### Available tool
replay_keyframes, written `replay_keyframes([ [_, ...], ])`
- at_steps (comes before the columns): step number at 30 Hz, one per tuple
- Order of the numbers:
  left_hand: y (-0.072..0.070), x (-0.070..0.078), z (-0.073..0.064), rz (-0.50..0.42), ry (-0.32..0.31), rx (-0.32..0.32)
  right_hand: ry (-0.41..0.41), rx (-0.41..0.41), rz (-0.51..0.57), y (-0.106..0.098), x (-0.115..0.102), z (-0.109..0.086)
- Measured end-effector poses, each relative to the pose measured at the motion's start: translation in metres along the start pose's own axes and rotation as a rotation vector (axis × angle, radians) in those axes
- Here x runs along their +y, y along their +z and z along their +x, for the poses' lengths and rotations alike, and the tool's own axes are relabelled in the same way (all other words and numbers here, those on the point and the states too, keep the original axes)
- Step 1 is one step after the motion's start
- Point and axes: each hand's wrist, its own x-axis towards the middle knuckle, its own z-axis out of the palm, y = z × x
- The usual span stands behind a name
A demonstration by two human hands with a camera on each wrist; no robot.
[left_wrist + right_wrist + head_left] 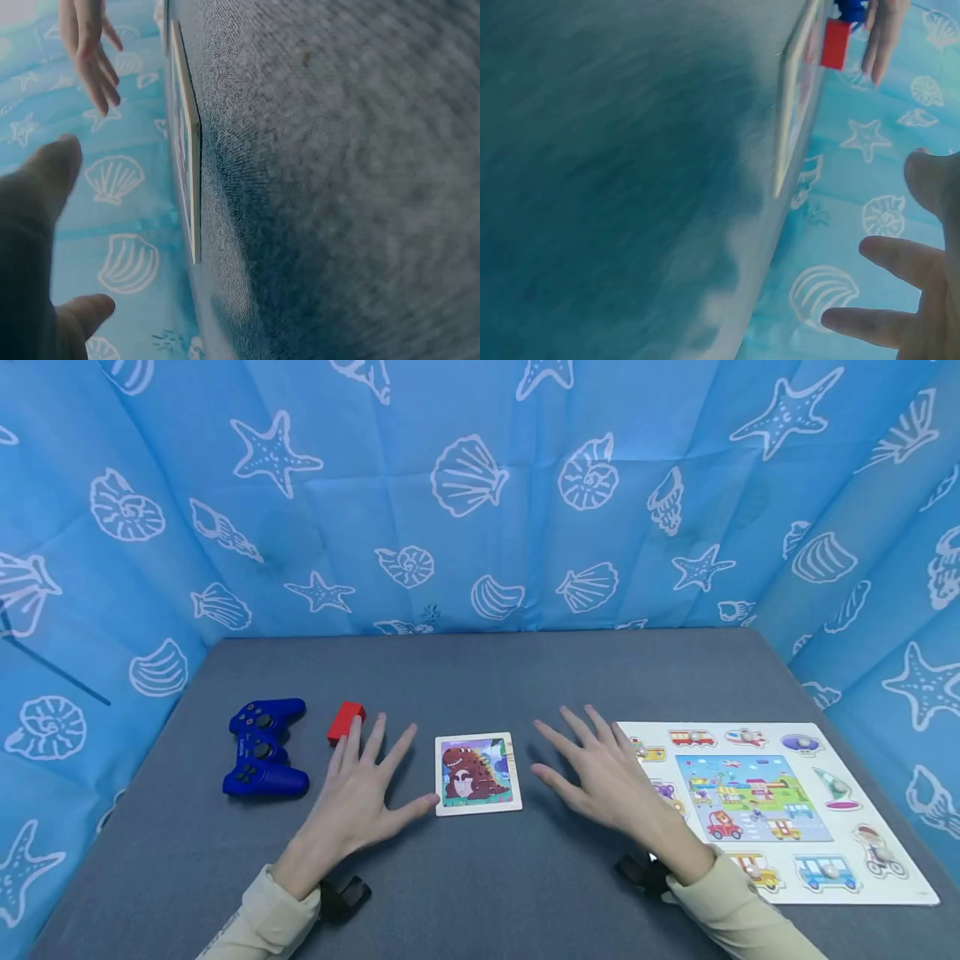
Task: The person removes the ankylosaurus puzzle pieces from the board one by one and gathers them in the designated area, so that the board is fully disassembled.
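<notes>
A small square dinosaur jigsaw puzzle (476, 773) in a pale frame lies flat on the grey table, between the two hands. My left hand (363, 797) is spread above the table on its left, thumb tip overlapping the frame's edge in the head view. To the puzzle's right hovers my right hand (603, 777), fingers spread and holding nothing. In the left wrist view the puzzle (187, 142) shows edge-on, beyond the left thumb. The right wrist view has the puzzle (795, 97) edge-on too, with the right fingers (900, 259) well apart from it.
A blue game controller (264, 748) lies at the left. Beside it, a red block (346, 723) sits just past the left fingertips. At the right is a white vehicle peg puzzle board (843, 860), partly under the right forearm. A blue seashell curtain (517, 552) hangs behind the table.
</notes>
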Motion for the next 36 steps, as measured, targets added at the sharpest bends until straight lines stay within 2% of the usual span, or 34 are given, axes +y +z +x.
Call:
replay_keyframes([
  [5,0.0,0.005,0.003,-0.082,-0.002,-0.053,-0.041,0.006,0.091,-0.001,-0.01,0.009],
  [11,0.002,0.008,0.012,-0.128,0.009,-0.101,-0.08,0.015,0.17,-0.002,-0.027,0.027],
  [18,0.002,0.009,0.024,-0.166,0.082,-0.118,-0.124,-0.041,0.269,-0.002,-0.045,0.046],
  [23,0.003,0.007,0.031,-0.149,0.109,-0.16,-0.142,-0.106,0.319,0.006,-0.056,0.06],
  [27,0.003,0.007,0.035,-0.143,0.115,-0.202,-0.124,-0.191,0.351,0.013,-0.063,0.072],
  [36,0.005,0.004,0.041,-0.129,0.153,-0.262,-0.09,-0.337,0.343,0.03,-0.068,0.091],
])
